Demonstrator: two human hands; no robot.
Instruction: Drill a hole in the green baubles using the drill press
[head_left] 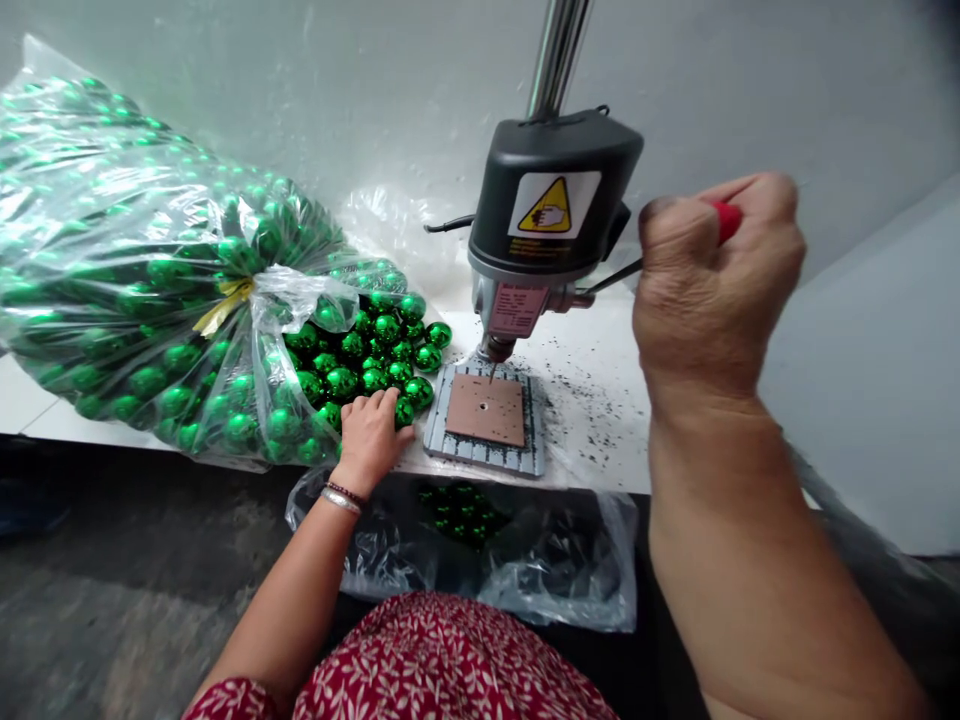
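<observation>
My right hand [720,275] is wrapped round the red knob [728,222] on the feed lever [616,275] of a small bench drill press [556,215]. My left hand [373,425] is at the near edge of a heap of shiny green ball ornaments [375,350], its fingers curled and its thumb and forefinger closed about one green ball [403,412]. The thin drill bit [492,373] points down above a brown square board [486,420] with a small hole in it. That board lies on the grooved grey base plate [439,440] with no ball on it.
A large clear bag [135,260] full of green balls, tied with a yellow strip [227,300], lies on the left. Dark shavings [592,405] litter the white table [622,340]. Below the front edge hangs an open plastic bag [607,560] with green balls inside. A wall stands behind.
</observation>
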